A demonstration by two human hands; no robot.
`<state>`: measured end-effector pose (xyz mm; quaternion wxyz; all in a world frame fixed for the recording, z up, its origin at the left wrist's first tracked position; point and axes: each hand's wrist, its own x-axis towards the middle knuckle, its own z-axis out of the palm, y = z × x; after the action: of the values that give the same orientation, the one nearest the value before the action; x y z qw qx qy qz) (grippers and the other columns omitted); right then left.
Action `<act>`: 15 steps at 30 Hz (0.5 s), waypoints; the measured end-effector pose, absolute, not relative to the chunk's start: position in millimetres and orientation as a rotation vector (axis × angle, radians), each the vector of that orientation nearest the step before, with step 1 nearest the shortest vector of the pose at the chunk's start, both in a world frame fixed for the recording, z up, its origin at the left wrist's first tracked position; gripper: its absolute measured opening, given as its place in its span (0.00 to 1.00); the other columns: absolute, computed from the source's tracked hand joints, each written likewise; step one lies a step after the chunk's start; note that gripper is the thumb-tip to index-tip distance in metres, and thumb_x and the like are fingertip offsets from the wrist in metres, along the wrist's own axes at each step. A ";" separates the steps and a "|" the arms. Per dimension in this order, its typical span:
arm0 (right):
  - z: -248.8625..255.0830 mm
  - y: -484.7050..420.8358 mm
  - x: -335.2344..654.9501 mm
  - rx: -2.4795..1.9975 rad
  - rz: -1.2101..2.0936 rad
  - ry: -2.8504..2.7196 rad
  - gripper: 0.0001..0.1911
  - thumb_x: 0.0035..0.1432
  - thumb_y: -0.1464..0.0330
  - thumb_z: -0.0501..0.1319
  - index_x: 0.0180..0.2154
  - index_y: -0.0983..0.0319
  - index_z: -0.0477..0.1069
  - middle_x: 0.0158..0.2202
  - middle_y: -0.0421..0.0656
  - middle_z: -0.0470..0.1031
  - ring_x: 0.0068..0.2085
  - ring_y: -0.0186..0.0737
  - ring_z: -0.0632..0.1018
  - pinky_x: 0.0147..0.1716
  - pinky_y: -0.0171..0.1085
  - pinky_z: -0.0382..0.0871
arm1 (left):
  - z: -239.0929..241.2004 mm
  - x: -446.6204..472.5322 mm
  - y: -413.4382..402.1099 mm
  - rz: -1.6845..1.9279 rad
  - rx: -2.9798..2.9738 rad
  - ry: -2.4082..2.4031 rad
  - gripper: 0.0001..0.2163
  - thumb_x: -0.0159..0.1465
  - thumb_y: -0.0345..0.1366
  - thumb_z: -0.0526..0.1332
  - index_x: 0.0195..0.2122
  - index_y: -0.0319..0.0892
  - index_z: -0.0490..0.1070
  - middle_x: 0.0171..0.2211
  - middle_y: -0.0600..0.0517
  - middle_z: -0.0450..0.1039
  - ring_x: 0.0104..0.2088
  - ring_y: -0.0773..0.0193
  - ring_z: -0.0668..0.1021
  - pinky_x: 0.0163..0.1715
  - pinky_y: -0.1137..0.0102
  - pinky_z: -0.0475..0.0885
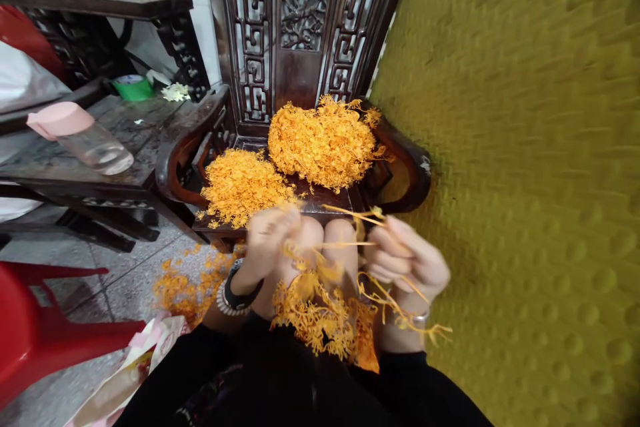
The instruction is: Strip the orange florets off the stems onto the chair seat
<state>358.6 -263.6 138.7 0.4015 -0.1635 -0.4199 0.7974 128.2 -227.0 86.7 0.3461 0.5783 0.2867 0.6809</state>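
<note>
My right hand [407, 253] is closed around several thin orange plastic sprigs [360, 215], whose stems stick out on both sides of the fist. To its left, my left hand [273, 233] has its fingers pinched together. Motion blurs them, so what lies between the fingertips cannot be made out. Below both hands, a tangle of orange plastic sprigs [317, 310] with small curled tips rests on my lap. Beyond my knees, a large heap of orange sprigs [323, 143] and a lower pile of small orange pieces [245, 187] lie on a dark wooden chair.
The carved chair back [305, 20] rises ahead. A yellow textured surface [525, 147] fills the right side. On the left are a dark side table with a pink-lidded bottle [95, 137] and green tape [133, 87], and a red stool [45, 333]. Orange pieces [193, 283] litter the floor.
</note>
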 end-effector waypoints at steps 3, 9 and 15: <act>145.0 -282.1 394.4 -0.305 1.539 -0.992 0.27 0.66 0.61 0.44 0.16 0.59 0.39 0.09 0.27 0.30 0.08 0.23 0.34 0.06 0.25 0.36 | 77.3 90.2 -216.7 2.287 0.998 0.904 0.20 0.64 0.45 0.55 0.17 0.41 0.58 0.16 0.58 0.51 0.18 0.71 0.58 0.26 0.70 0.64; 138.5 -266.2 397.0 0.146 1.791 -0.926 0.24 0.67 0.63 0.41 0.17 0.59 0.42 0.09 0.27 0.40 0.07 0.20 0.40 0.06 0.23 0.42 | 50.7 62.6 -156.0 1.702 1.490 1.558 0.24 0.68 0.47 0.42 0.29 0.39 0.73 0.21 0.51 0.65 0.22 0.66 0.68 0.26 0.70 0.63; 123.8 -230.9 365.0 0.575 1.964 -0.783 0.23 0.68 0.65 0.39 0.19 0.58 0.44 0.10 0.28 0.44 0.08 0.22 0.47 0.07 0.23 0.47 | 18.6 60.5 -61.3 0.769 1.802 2.348 0.16 0.64 0.32 0.52 0.49 0.29 0.68 0.53 0.31 0.65 0.59 0.41 0.63 0.56 0.47 0.56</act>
<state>365.0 -230.9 123.8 0.4577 0.2335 -0.3176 0.7969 60.5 -61.3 18.6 0.0417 0.5889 0.7670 0.2514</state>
